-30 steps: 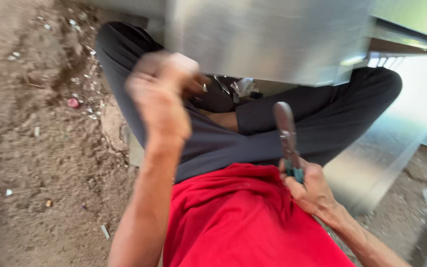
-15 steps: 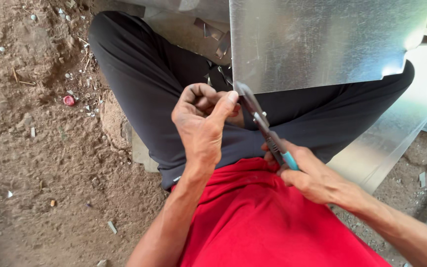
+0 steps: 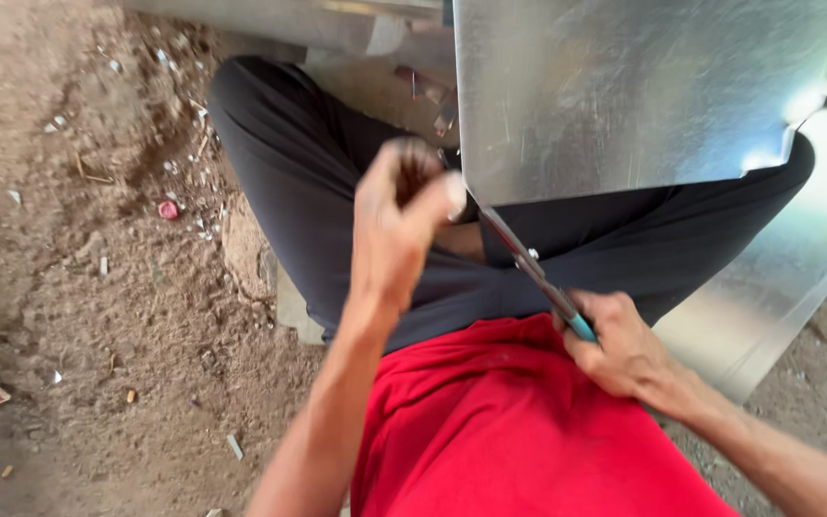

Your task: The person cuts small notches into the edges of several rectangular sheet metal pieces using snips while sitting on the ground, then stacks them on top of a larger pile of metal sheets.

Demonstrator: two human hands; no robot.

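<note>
— What's around the person, seen from the head camera?

— They sit cross-legged in dark trousers (image 3: 337, 191) and a red shirt (image 3: 490, 421) on bare brown dirt ground (image 3: 78, 316) strewn with small scraps; a little red bit (image 3: 168, 210) lies left of the knee. A large shiny galvanised metal sheet (image 3: 624, 86) stands over the lap and hides the far legs.

— And the hands?

— The right hand (image 3: 624, 349) is closed around the blue-handled metal tin snips (image 3: 538, 273), blades pointing up to the sheet's lower left corner. The left hand (image 3: 399, 225) is curled at that same corner, blurred; I can't tell whether it pinches the edge.

— Any packages or labels?

— None I can make out.

— Changed from half a second ago?

— The sheet has come lower and nearer, and the left hand has risen to its corner.
</note>
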